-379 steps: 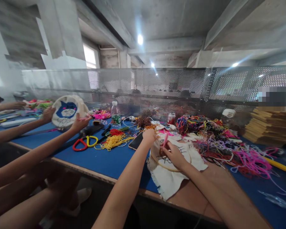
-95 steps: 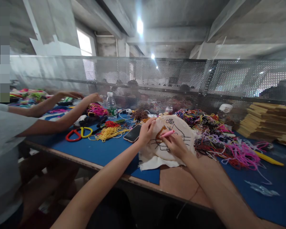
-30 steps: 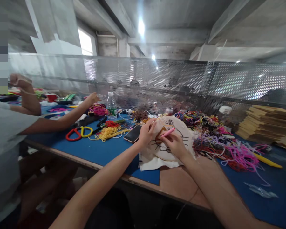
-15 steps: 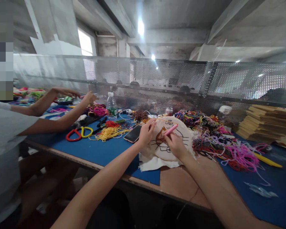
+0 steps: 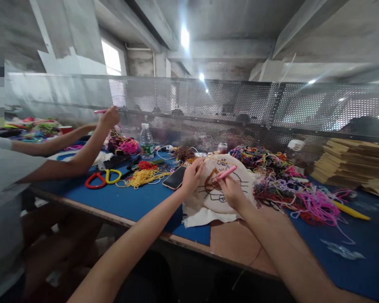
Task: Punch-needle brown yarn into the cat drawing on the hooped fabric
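Observation:
An embroidery hoop (image 5: 240, 174) with cream cloth stands tilted on the blue table (image 5: 139, 202), showing a black line drawing with a brown stitched patch. My left hand (image 5: 192, 176) is closed on the hoop's left rim. My right hand (image 5: 230, 191) is closed on a pink punch needle (image 5: 226, 172), whose tip rests at the brown patch. The cloth's frayed edges (image 5: 202, 216) spread under the hoop onto the table.
A phone (image 5: 175, 179), yellow yarn (image 5: 143, 177), red and yellow scissors (image 5: 101, 179) and a water bottle (image 5: 147, 141) lie left of the hoop. A large tangle of coloured yarn (image 5: 297, 189) lies to the right, with stacked boards (image 5: 353, 164) behind. A co-worker's arms (image 5: 82, 151) reach in from the left. A perforated metal screen (image 5: 240, 109) backs the table.
My hands stay on the hoop; the pink needle has shifted slightly at the brown patch. The co-worker's hand on the left has risen, holding a pink tool.

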### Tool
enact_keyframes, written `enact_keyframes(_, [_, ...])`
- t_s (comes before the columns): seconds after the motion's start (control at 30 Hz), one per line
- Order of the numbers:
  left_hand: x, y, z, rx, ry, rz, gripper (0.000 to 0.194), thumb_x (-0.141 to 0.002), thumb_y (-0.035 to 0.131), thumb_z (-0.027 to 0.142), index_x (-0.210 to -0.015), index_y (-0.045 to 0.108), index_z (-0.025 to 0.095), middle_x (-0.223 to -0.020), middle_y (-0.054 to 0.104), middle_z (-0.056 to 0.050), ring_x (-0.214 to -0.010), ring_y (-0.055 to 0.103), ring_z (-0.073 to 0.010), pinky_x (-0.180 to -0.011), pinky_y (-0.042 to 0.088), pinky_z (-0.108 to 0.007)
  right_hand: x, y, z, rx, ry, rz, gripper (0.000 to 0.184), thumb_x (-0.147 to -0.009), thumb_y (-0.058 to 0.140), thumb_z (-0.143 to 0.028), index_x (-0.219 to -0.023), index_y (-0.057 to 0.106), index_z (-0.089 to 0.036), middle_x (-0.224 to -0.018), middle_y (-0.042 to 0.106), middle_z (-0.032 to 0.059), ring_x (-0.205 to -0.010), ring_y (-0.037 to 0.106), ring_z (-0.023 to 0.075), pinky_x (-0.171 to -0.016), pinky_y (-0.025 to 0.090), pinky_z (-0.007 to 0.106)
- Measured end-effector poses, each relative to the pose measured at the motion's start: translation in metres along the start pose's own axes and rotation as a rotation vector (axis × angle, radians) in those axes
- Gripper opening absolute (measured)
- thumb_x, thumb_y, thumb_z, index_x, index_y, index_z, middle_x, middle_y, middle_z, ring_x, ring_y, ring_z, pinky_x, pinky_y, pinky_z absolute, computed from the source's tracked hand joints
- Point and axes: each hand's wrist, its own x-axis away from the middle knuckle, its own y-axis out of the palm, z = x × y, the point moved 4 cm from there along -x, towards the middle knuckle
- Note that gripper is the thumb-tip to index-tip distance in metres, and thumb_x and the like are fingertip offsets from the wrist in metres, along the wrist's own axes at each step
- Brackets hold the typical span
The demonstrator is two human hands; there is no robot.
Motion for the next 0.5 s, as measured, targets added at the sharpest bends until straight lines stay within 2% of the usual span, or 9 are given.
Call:
enact_keyframes(0.1, [-0.001, 0.0, 0.0, -0.008, 0.007, 0.003, 0.036, -0.088, 0.04, 0.036, -0.111, 0.058, 0.014, -0.064, 0.058, 0.0, -0.054, 0.047, -0.01, -0.059, 0.039, -0.022, 0.0, -0.001, -0.004, 0.043, -0.038, -0.026, 0.024, -0.091, 0.036, -0.036, -0.096, 0.054, -0.021, -0.079, 0.066, 0.0044, -0.071, 0.063, 0.0188, -0.066, 0.047, 0.029])
enact_keyframes(0.33, [-0.001, -0.001, 0.002, -0.012, 0.034, -0.01, 0.036, -0.088, 0.039, 0.035, -0.113, 0.056, 0.015, -0.082, 0.066, -0.005, -0.07, 0.056, -0.0128, -0.07, 0.043, -0.024, -0.003, 0.003, -0.019, 0.093, -0.264, -0.108, 0.016, -0.085, 0.048, -0.029, -0.083, 0.059, -0.019, -0.089, 0.063, 0.0068, -0.083, 0.058, 0.0184, -0.075, 0.044, 0.029])
enact_keyframes(0.5, [-0.001, -0.001, 0.003, -0.025, 0.037, -0.008, 0.035, -0.088, 0.038, 0.036, -0.111, 0.057, 0.016, -0.085, 0.065, -0.004, -0.067, 0.054, -0.0119, -0.068, 0.043, -0.023, -0.001, -0.001, -0.015, 0.058, -0.192, -0.055, 0.02, -0.086, 0.046, -0.033, -0.089, 0.061, -0.02, -0.088, 0.065, 0.0056, -0.082, 0.06, 0.0188, -0.075, 0.044, 0.03])
